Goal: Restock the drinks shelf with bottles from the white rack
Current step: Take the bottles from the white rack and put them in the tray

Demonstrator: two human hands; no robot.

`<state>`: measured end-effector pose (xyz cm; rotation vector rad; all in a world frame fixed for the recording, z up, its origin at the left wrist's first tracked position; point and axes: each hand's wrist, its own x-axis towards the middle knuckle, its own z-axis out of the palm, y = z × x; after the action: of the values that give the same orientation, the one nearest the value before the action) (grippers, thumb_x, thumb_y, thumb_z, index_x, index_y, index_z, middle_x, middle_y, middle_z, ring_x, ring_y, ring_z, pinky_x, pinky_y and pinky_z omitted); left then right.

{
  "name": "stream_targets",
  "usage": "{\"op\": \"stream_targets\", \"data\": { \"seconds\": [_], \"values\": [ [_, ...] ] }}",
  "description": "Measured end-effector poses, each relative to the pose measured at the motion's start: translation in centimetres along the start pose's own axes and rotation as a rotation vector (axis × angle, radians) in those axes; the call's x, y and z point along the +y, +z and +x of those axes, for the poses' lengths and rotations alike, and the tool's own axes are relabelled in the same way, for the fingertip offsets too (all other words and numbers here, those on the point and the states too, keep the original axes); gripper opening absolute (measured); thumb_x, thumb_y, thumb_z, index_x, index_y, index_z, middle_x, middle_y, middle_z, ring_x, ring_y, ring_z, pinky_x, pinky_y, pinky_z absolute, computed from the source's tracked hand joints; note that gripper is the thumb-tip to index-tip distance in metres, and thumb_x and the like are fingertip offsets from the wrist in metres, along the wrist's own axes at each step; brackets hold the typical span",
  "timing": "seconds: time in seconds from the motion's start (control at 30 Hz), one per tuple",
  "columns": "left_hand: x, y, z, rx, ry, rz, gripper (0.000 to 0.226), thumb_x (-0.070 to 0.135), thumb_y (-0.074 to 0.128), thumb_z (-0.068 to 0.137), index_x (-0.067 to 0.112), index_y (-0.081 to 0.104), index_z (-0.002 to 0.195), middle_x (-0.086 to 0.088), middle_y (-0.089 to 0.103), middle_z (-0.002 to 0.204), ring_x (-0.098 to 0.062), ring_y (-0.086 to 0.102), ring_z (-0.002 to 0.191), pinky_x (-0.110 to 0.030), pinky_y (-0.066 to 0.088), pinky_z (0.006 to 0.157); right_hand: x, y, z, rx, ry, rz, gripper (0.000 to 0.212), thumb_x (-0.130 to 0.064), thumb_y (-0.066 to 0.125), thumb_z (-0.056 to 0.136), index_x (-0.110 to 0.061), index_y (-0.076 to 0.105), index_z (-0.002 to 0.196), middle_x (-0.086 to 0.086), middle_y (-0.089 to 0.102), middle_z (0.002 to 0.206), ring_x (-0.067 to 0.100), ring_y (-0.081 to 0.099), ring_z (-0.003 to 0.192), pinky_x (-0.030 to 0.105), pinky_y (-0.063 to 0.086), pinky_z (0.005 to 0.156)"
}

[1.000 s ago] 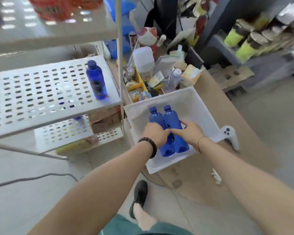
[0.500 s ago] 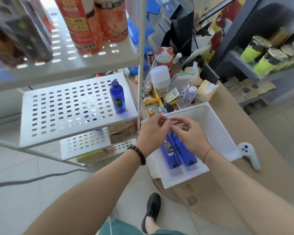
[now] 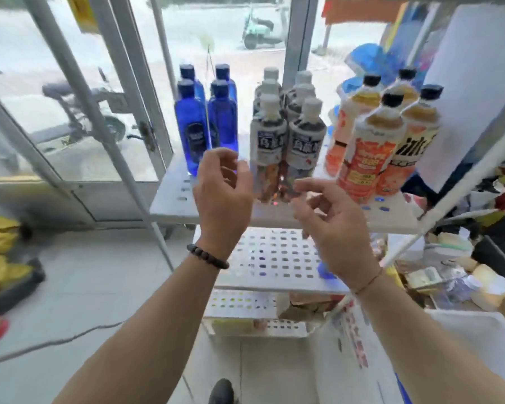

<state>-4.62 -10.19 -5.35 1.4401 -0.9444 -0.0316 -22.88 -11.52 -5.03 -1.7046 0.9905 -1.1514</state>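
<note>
Several blue bottles (image 3: 191, 123) stand at the left of the white upper shelf (image 3: 172, 199). My left hand (image 3: 222, 191) is raised just in front of them, fingers loosely curled, holding nothing. My right hand (image 3: 330, 228) hovers lower and to the right, also empty with relaxed fingers. Behind my right wrist, another blue bottle (image 3: 322, 271) stands on the perforated middle shelf (image 3: 274, 258), mostly hidden. A corner of the white rack (image 3: 478, 328) shows at the lower right; its inside is out of view.
Grey-labelled bottles (image 3: 286, 135) fill the shelf's middle and orange-labelled ones (image 3: 370, 147) its right. A slanted white post (image 3: 449, 193) crosses on the right. Counter clutter (image 3: 449, 269) lies beyond it. A glass door (image 3: 70, 97) is on the left, a cable (image 3: 56, 342) on the floor.
The view swung up from the white rack to the upper shelf. Both hands left the two blue bottles in the rack and rose in front of the shelf, empty.
</note>
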Motion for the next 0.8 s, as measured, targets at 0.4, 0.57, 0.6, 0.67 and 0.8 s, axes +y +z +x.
{"op": "stream_targets", "data": {
  "seconds": [0.4,0.57,0.6,0.67,0.8],
  "values": [
    [-10.7,-1.2,14.9,-0.277,-0.129,0.282,0.056,0.052,0.072,0.080,0.019,0.062,0.124,0.000,0.063,0.112,-0.028,0.061,0.107,-0.046,0.053,0.098,-1.5,20.1,13.6,0.019,0.210,-0.130,0.089,-0.013,0.049,0.104,-0.014,-0.011,0.170,0.008,0.014,0.178,0.026,0.034,0.157,0.030,0.027,0.128],
    [-11.1,-1.4,14.3,-0.250,-0.109,0.234,0.035,0.042,0.078,0.090,0.020,0.065,0.113,0.005,0.060,0.103,-0.015,0.058,0.094,-0.021,0.043,0.075,0.1,21.0,17.3,0.178,0.277,-0.128,0.055,-0.035,0.068,0.097,-0.014,0.044,0.141,0.011,0.065,0.132,0.035,0.069,0.111,0.054,0.059,0.096],
    [-11.0,-1.5,14.2,-0.235,-0.110,0.229,0.037,0.042,0.079,0.088,0.019,0.065,0.113,0.005,0.061,0.101,-0.015,0.059,0.093,-0.014,0.040,0.071,0.3,21.0,17.1,0.185,0.266,-0.165,0.044,-0.036,0.069,0.096,-0.015,0.050,0.130,0.009,0.068,0.124,0.035,0.070,0.106,0.052,0.059,0.092],
    [-10.4,-2.2,13.6,-0.214,-0.124,0.226,0.038,0.041,0.081,0.086,0.017,0.066,0.111,0.007,0.064,0.096,-0.017,0.061,0.090,-0.007,0.038,0.066,0.1,20.7,16.0,0.180,0.238,-0.167,0.037,-0.040,0.069,0.093,-0.021,0.052,0.120,0.004,0.072,0.114,0.035,0.072,0.098,0.054,0.061,0.086],
    [-6.5,-5.2,9.4,-0.214,-0.102,0.191,0.036,0.038,0.083,0.085,0.024,0.066,0.113,0.009,0.072,0.098,-0.012,0.066,0.089,-0.010,0.046,0.072,-1.4,17.4,10.5,0.106,0.141,-0.087,0.030,-0.042,0.069,0.092,-0.030,0.057,0.117,-0.003,0.076,0.099,0.032,0.075,0.079,0.056,0.064,0.070]
  ]
}}
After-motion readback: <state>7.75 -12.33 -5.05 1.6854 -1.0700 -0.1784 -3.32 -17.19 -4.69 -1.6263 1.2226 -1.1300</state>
